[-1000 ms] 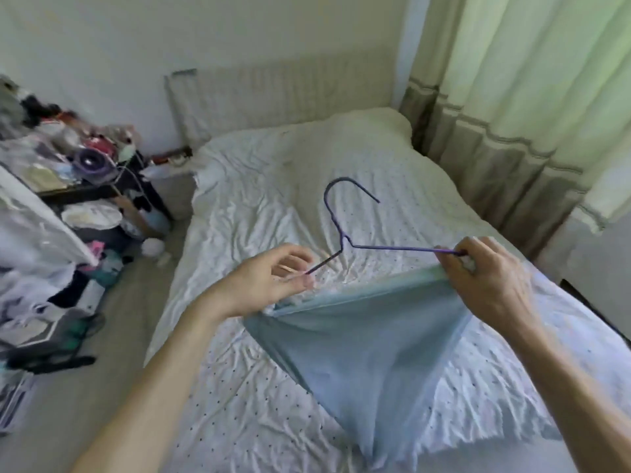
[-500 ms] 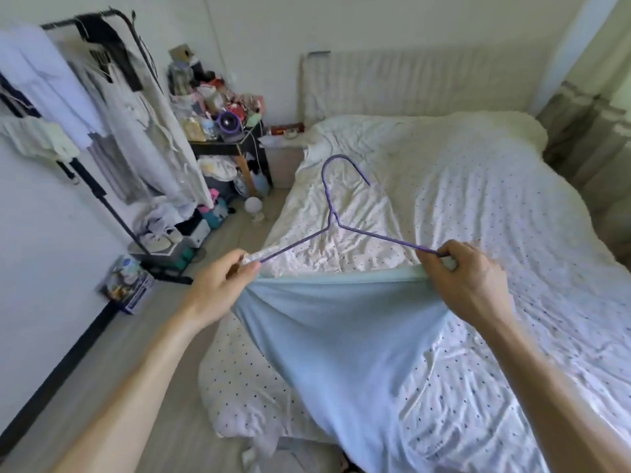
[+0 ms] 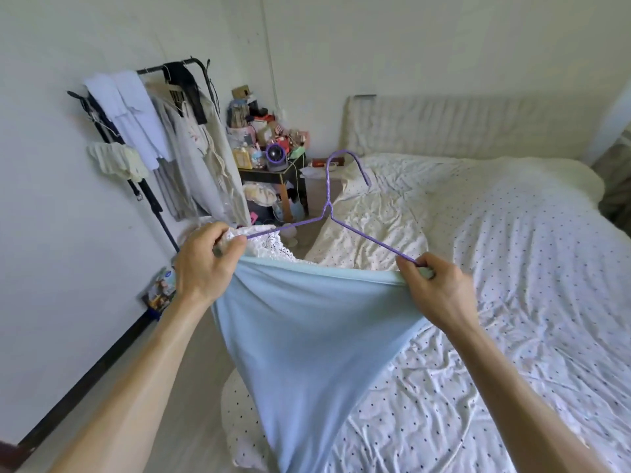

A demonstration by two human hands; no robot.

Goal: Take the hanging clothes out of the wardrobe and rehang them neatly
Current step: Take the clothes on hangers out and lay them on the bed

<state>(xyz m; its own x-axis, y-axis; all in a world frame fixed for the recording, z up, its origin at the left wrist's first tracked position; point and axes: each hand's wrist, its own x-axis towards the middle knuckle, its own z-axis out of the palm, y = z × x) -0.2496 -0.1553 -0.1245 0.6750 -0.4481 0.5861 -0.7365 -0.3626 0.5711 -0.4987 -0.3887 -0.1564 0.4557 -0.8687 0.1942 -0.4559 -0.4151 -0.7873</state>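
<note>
Two hands up, both closed on the same load. Your left hand (image 3: pixel 201 268) has its fingers curled tight, pinching the left tip of the purple wire hanger (image 3: pixel 370 241) along with a bunch of white lace trim (image 3: pixel 269 243) and the top edge of the light blue garment (image 3: pixel 307 339). Your right hand (image 3: pixel 440 290) is fisted round the hanger's right tip, with the garment's edge gathered into the same grip. Blue cloth runs taut from fist to fist, then narrows as it falls toward the bottom of the view, held in the air over the near corner of the spotted bed (image 3: pixel 519 274). The hanger's hook points up and away from you. Off to your left the clothes rack (image 3: pixel 195 61) stands against the wall with pale garments hanging on it. A colourful pack (image 3: pixel 160 290) on the floor by the wall carries print, too blurred to read.
</note>
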